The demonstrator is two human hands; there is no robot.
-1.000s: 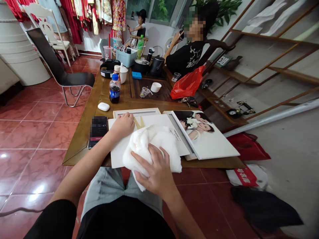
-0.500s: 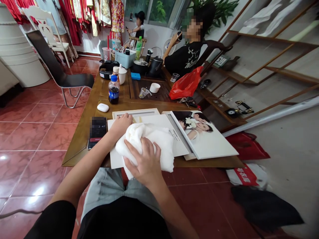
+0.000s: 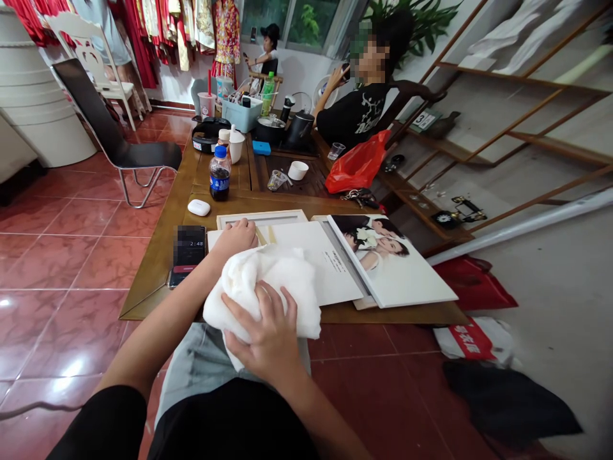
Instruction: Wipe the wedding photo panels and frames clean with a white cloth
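My right hand is closed on a bunched white cloth, its fingers spread over the folds. The cloth covers the near left part of a white panel bearing small printed text, and overhangs the table's front edge. At the panel's far left corner my left hand is closed over the edge; its fingertips are partly hidden. Behind the panel lies a light wooden frame. To the right, a photo panel showing a couple rests at a slant on another frame.
A phone, a white earbud case and a cola bottle stand on the wooden table at left. Further back are a red plastic bag, cups and pots. A seated person is across the table; shelves line the right.
My right hand has drawn the cloth toward me and slightly left, uncovering more of the white panel. My left hand stays almost in place.
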